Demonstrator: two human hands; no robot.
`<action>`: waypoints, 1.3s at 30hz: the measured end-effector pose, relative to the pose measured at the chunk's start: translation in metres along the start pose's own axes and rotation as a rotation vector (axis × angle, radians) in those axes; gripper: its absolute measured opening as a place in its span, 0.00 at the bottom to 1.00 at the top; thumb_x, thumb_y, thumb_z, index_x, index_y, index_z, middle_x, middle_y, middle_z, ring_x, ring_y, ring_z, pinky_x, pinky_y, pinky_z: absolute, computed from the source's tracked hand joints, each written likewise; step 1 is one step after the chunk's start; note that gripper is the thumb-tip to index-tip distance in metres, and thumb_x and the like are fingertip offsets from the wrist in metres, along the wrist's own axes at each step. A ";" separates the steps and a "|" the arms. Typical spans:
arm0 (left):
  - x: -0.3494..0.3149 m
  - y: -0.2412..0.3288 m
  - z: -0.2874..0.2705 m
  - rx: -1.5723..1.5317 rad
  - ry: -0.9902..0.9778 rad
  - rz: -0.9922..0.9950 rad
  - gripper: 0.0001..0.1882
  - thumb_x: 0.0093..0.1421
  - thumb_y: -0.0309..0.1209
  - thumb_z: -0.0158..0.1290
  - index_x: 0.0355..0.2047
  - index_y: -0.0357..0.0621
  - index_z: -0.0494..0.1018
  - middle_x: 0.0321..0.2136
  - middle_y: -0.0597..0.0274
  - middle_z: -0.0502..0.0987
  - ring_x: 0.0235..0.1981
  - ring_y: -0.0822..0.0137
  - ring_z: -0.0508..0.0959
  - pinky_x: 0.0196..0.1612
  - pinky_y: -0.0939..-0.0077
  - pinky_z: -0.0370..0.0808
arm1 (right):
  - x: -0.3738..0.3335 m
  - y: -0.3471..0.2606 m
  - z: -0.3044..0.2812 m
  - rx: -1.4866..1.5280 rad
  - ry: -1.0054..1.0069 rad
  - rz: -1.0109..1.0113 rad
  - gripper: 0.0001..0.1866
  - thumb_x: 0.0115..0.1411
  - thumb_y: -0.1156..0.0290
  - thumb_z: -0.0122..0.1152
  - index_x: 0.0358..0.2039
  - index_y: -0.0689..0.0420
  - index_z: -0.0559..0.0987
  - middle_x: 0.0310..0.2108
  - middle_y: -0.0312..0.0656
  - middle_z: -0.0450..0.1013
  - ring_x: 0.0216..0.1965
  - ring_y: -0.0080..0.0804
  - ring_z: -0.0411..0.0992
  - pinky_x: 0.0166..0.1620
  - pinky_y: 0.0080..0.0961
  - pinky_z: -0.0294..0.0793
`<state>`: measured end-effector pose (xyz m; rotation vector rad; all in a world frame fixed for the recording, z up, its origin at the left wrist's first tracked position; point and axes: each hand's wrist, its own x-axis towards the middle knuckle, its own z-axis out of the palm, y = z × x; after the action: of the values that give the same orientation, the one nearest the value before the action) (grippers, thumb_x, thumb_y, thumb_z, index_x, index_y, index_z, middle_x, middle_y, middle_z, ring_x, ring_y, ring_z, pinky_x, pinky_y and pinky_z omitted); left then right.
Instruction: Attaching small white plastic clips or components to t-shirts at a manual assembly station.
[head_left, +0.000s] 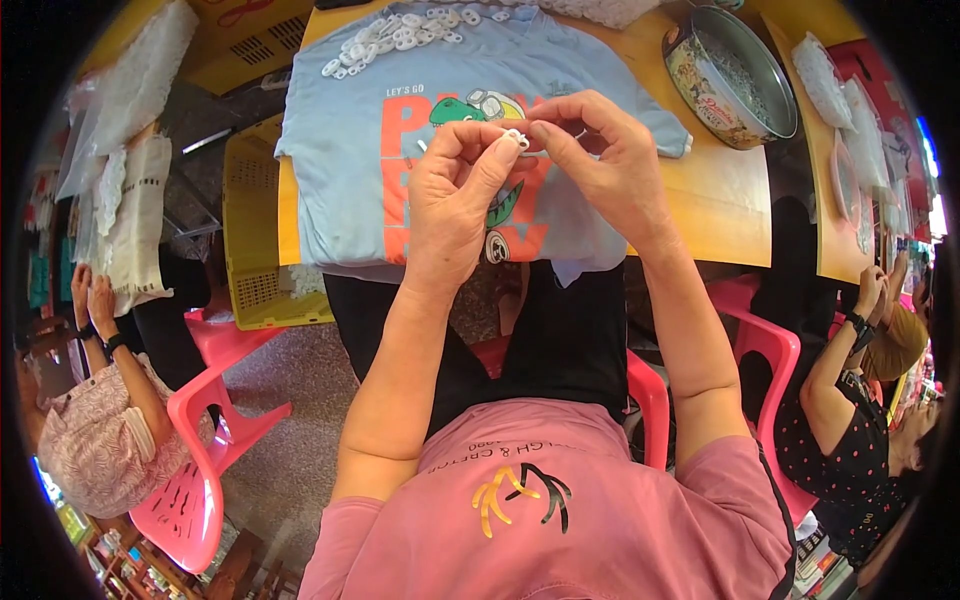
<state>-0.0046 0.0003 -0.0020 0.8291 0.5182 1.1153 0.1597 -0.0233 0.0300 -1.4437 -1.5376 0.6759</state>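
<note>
Between the thumb and index finger of my left hand (pixel 450 205) is a small white plastic piece (pixel 517 137) with a dark hole in it. My right hand (pixel 615 165) is close beside it, thumb and index finger pinched together. Whatever those right fingertips hold is too small to make out. Both hands are above a light blue T-shirt (pixel 335 140) with red lettering and a green dinosaur print, spread over the table. A heap of similar white plastic pieces (pixel 405 35) lies on the shirt's far left part.
A round printed tin (pixel 698 90) with small shiny pieces inside stands at the far right of the yellow table (pixel 715 205). A yellow crate (pixel 255 235) is to the left below. Pink chairs (pixel 195 490) and co-workers (pixel 120 430) flank me on both sides.
</note>
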 end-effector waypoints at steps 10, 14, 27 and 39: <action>-0.002 -0.001 0.001 0.099 0.003 0.023 0.06 0.65 0.28 0.55 0.39 0.39 0.72 0.36 0.60 0.79 0.38 0.72 0.80 0.43 0.79 0.77 | -0.010 -0.009 0.004 0.509 0.050 0.170 0.09 0.64 0.71 0.61 0.40 0.64 0.79 0.32 0.35 0.77 0.28 0.17 0.69 0.32 0.17 0.71; -0.003 0.000 0.002 0.098 0.023 0.024 0.07 0.65 0.28 0.55 0.39 0.39 0.72 0.35 0.61 0.79 0.36 0.74 0.80 0.42 0.80 0.76 | -0.012 -0.008 0.007 0.577 0.009 0.205 0.10 0.64 0.69 0.61 0.40 0.63 0.79 0.32 0.34 0.76 0.29 0.17 0.69 0.32 0.16 0.70; -0.002 -0.001 0.003 0.085 0.013 0.041 0.06 0.64 0.28 0.55 0.39 0.39 0.72 0.35 0.62 0.79 0.35 0.74 0.79 0.41 0.81 0.76 | -0.016 -0.004 0.016 0.671 0.049 0.256 0.10 0.65 0.68 0.61 0.41 0.62 0.79 0.33 0.34 0.76 0.27 0.17 0.68 0.31 0.16 0.68; -0.002 -0.001 0.001 0.134 0.019 0.046 0.07 0.64 0.28 0.55 0.39 0.39 0.72 0.33 0.63 0.79 0.35 0.76 0.79 0.40 0.82 0.75 | -0.016 -0.007 0.018 0.562 0.066 0.224 0.10 0.64 0.69 0.61 0.41 0.63 0.79 0.32 0.35 0.75 0.27 0.17 0.68 0.31 0.16 0.69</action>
<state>-0.0043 -0.0023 -0.0021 0.9512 0.5976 1.1405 0.1391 -0.0368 0.0243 -1.1929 -1.0248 1.0821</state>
